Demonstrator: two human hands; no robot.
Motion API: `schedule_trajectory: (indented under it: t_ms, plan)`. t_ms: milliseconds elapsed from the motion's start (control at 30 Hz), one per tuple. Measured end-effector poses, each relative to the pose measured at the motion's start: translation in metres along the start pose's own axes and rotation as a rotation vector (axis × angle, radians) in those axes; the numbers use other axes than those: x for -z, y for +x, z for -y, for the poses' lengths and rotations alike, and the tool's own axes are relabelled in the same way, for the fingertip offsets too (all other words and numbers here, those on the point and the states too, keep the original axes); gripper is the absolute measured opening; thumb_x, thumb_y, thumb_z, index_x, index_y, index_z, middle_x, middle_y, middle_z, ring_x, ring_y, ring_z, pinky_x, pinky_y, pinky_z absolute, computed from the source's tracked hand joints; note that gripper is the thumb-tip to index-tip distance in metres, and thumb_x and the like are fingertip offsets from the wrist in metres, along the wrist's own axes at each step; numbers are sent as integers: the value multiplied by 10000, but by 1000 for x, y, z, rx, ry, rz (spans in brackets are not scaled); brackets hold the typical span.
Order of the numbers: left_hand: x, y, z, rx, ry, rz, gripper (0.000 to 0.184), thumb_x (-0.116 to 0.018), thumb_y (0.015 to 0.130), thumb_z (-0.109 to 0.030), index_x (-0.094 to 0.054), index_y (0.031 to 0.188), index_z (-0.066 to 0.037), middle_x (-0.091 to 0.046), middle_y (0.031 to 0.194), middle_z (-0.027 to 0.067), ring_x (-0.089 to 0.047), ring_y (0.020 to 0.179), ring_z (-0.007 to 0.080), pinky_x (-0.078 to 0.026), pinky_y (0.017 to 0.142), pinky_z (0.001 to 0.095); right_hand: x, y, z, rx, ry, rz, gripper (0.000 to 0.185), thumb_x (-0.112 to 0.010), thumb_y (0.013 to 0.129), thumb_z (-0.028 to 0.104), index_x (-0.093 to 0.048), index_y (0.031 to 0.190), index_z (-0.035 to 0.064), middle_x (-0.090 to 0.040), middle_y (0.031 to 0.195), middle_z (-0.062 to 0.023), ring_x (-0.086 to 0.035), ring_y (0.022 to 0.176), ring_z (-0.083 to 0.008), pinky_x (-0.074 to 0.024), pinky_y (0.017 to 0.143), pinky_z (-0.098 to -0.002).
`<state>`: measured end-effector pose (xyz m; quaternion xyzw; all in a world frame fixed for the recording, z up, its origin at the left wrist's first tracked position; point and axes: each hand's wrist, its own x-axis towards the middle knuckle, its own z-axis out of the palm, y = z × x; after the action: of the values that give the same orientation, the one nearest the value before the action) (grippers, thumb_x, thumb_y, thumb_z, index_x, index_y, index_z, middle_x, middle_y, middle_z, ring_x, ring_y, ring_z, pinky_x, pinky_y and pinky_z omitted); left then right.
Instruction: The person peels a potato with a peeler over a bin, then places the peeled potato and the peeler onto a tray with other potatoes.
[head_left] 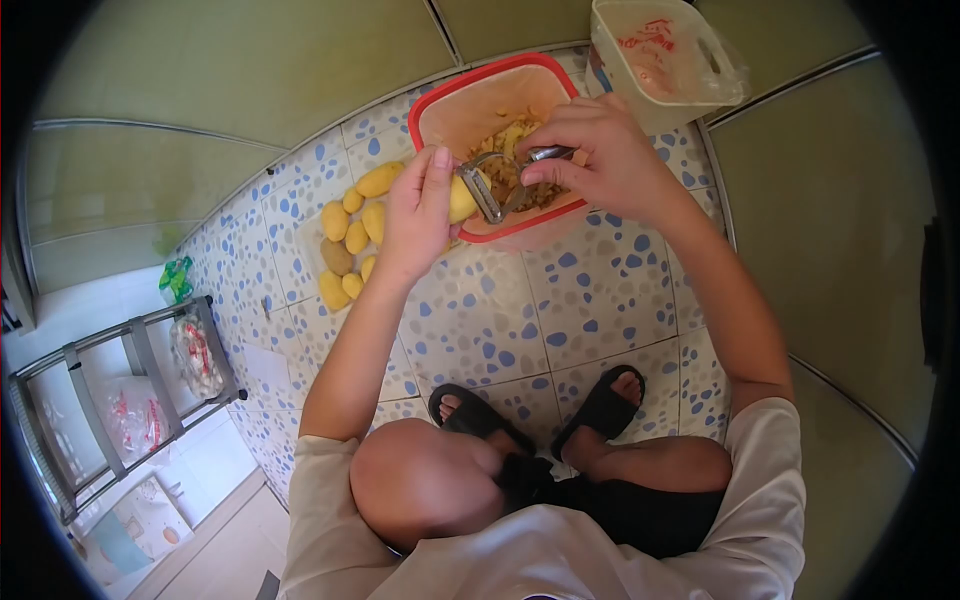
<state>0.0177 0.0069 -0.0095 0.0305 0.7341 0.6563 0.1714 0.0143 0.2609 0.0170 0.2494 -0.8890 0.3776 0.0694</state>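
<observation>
Where the blue-and-grey speckled floor (490, 300) spreads out, the red-rimmed bin (500, 66) stands near the cabinet fronts and serves as the landmark. Well apart from the bin, to its left and nearer the wearer, is a metal rack (125, 390) with bagged items showing between its bars. Just beside the bin, on its right, a translucent container (655, 110) stands with its handle opening in view. On the wearer's side of the bin, 2 dark sandals (475, 418) are on the person's feet.

The right hand (605, 150) is over the right part of the bin, its thumb and fingers closed narrowly around the dark handle of the peeler (482, 193). The left hand (422, 210) is at the bin's left edge, fingers curled around the held potato (463, 200), with the thumb along its upper side. That potato is at the bin's near left rim, and the peeler's metal head lies across its right side; whether the blade touches it, I cannot tell.

Left of the bin, a group of loose potatoes (374, 222) lies close together, mostly yellow, with 1 browner. Inside the bin are the smallest things, yellow and brown peelings (512, 133).
</observation>
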Motion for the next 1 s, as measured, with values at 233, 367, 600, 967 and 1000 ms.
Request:
schedule_trajectory:
  t_ms: [233,367,600,967,1000]
  plan:
    - [11,-7,-8,-1,-112,24,427,-372,1149,-438,-594,1133,-74,-660,871,85,-608,621,119,-407,481,222,3,-11,-49,-217,-72,-73,265,-842,854,288,-798,995,68,-754,861,-97,-717,746,-253,-558,716,-354]
    - [7,-5,-11,132,-442,172,471,-421,1138,-432,-568,1392,-64,-700,1045,101,-689,851,140,-473,575,232,-2,-10,-35,-254,104,-93,245,-847,861,249,-799,1007,59,-759,875,-115,-723,759,-245,-572,710,-340]
    - [3,0,-17,50,-396,48,484,-637,1067,-272,-516,1484,-59,-695,1237,82,-586,1259,158,-473,1065,320,-3,-12,-42,-221,88,-173,237,-851,862,236,-797,994,45,-767,892,-117,-724,746,-244,-581,691,-331]
    - [6,0,-7,217,-542,-97,368,-629,1075,-274,-597,1379,-69,-673,1301,87,-691,1157,195,-595,1010,353,0,-12,-30,-145,226,-91,253,-858,844,266,-801,1007,82,-765,895,-69,-704,783,-222,-534,741,-333]
    - [4,0,-8,214,-574,-100,375,-632,1074,-285,-592,1368,-56,-684,1261,92,-708,1112,205,-609,981,358,0,-12,-27,-77,113,-94,259,-857,841,284,-803,1013,99,-762,904,-51,-696,811,-216,-505,779,-338]
